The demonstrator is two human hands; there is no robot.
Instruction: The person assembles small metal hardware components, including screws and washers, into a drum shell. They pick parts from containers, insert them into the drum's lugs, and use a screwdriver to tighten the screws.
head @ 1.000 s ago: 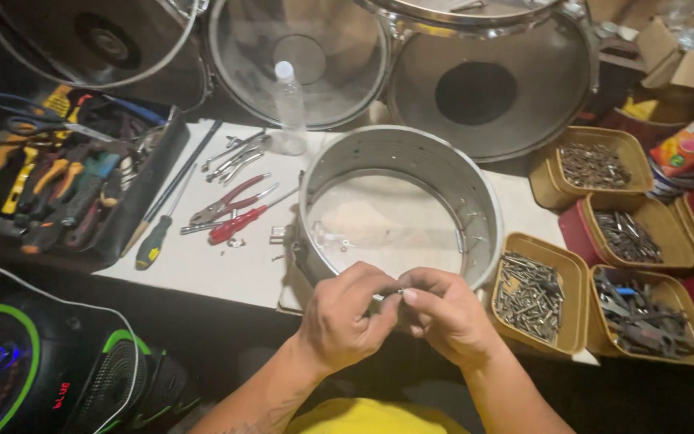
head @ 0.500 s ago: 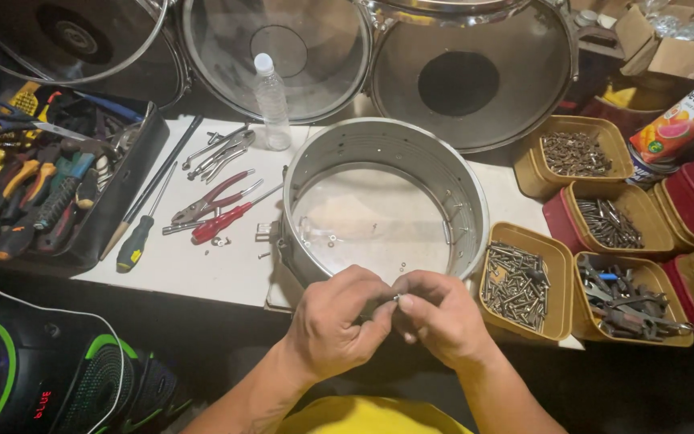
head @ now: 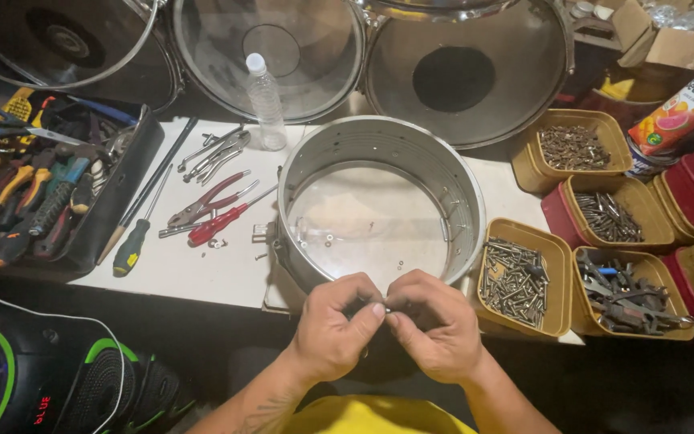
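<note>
head view: the left hand [head: 332, 328] and the right hand [head: 437, 325] meet just in front of the near rim of the metal drum shell [head: 379, 201], which stands open side up on the white desk [head: 202, 265]. the fingers [head: 367, 315] of the left hand are curled in tight, thumb and forefinger pinched narrow on a small metal part [head: 385, 309] that sits between the two hands. the right hand's fingers [head: 403, 317] are bent in the same way, tips pressed to that same part, so both hands grip it together; the part is too small to tell its kind. the knuckles of both hands lie just beside the shell's wall, and whether they touch it cannot be told.

left of the shell lie red-handled pliers [head: 214, 217] and a green-and-black screwdriver [head: 134, 245], with a clear plastic bottle [head: 267, 100] standing behind them. a black tool tray [head: 122, 181] full of hand tools sits at the far left. right of the shell, a yellow tub of screws [head: 520, 277] is nearest the right hand, with more tubs of hardware beyond it. large drum heads [head: 283, 48] lean at the back.
</note>
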